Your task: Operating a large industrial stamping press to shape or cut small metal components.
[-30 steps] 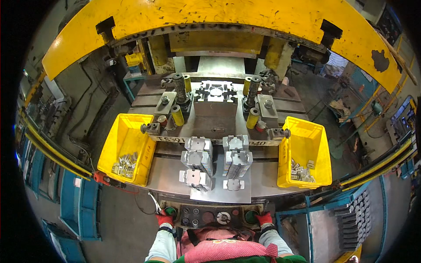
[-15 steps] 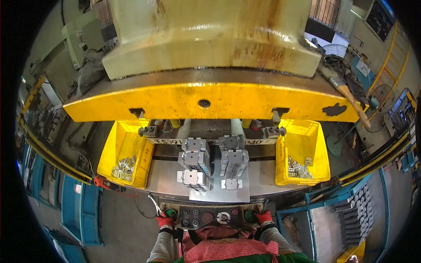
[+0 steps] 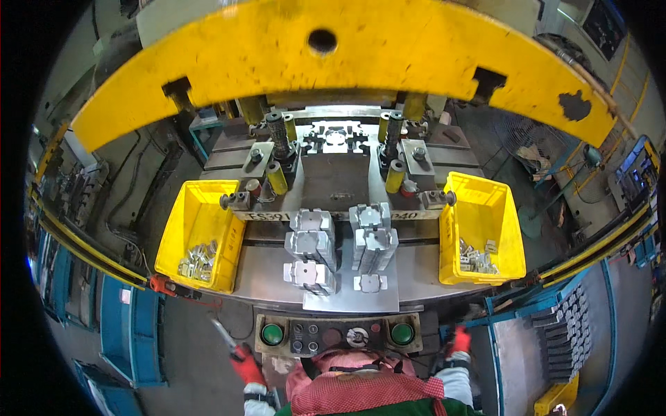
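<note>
The slim, pale tool [image 3: 223,333] sits at your left hand [image 3: 247,365], running up and outward beyond your fingers. It looks metallic, a little blurred, and straight along the part that shows. Your left fingers are curled around its lower end; each finger's exact place is too blurred to tell. Your right hand [image 3: 458,340] is raised well apart from the tool, beside the right end of the control panel [image 3: 322,324]; you cannot be seen clearly enough there to tell whether its fingers are spread or pressed together.

Both gloves are red fabric, above pale sleeves. Your forearms rise from the lower edge on either side of your checked red apron [image 3: 361,399], hands outside the panel and off its round green buttons [image 3: 272,334].

Beyond the panel, grey, notched metal parts [image 3: 309,274] stand in stacks on a smooth metal sheet [image 3: 347,301]. Yellow plastic bins [image 3: 225,267] flank them, small shiny pieces inside. Farther back is the steel die [image 3: 338,173], under a scuffed yellow beam [image 3: 243,55].
</note>
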`<state>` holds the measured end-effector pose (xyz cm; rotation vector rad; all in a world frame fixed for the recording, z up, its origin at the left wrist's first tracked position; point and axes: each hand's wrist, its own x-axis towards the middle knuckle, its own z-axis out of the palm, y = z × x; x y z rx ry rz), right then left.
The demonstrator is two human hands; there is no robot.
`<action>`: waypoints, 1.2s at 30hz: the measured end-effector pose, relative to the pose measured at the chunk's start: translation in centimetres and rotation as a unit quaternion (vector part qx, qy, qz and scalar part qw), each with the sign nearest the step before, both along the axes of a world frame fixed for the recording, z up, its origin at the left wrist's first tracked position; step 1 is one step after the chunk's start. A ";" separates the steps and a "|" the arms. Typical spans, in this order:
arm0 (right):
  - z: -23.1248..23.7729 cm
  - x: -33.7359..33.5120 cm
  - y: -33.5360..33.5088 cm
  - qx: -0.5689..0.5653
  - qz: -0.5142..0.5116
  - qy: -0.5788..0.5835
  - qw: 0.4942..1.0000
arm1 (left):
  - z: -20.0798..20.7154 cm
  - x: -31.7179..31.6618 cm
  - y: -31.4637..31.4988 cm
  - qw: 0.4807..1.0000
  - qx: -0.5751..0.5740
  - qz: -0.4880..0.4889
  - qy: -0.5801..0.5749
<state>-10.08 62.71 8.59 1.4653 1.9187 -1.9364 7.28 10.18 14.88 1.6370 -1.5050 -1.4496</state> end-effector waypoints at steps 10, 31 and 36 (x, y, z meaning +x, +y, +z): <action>24.7 -20.7 -18.0 0.092 0.376 0.485 0.785 | 23.6 -26.4 -2.6 0.866 -0.115 -0.463 0.148; 21.4 -8.8 -8.6 0.241 0.190 0.297 0.904 | 17.3 -13.7 -8.2 0.959 -0.084 -0.242 0.118; 17.4 -3.1 -7.3 0.233 0.308 0.184 0.904 | 13.0 -9.2 -9.2 0.981 0.004 -0.188 -0.058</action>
